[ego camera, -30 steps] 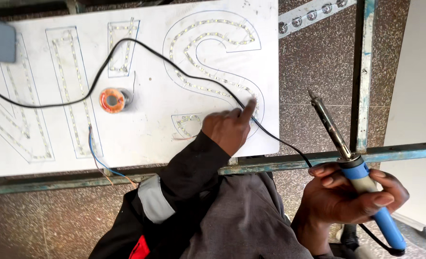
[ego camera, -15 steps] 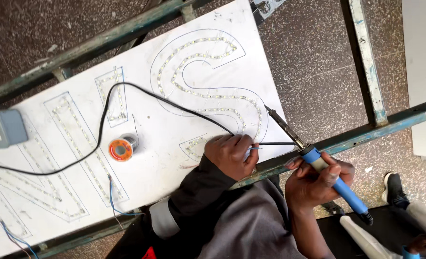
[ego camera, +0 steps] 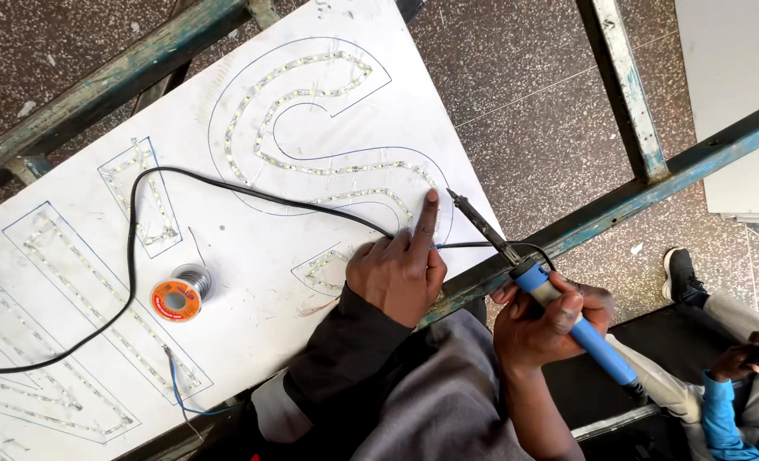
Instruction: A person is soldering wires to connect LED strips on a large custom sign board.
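A white sign board [ego camera: 225, 256] lies on a metal frame, with letter outlines filled by rows of small light strips [ego camera: 311, 166]. My left hand [ego camera: 399, 266] rests on the board, its index finger stretched out and pressing on the strip near the board's right edge; a thin wire runs under its fingers. My right hand [ego camera: 546, 320] grips the blue handle of a soldering iron [ego camera: 533, 277]. The iron's tip sits just right of my fingertip, close above the strip.
A black cable [ego camera: 131, 256] loops across the board. A spool of solder wire [ego camera: 177, 295] with an orange label lies left of my hand. Painted metal frame bars [ego camera: 627, 85] cross a speckled floor. Another person sits at the lower right, with a shoe [ego camera: 678, 273] and a blue sleeve [ego camera: 721, 410] showing.
My view has tilted and moved closer. My left index finger has stretched out onto the strip, and my right hand has brought the iron's tip beside it.
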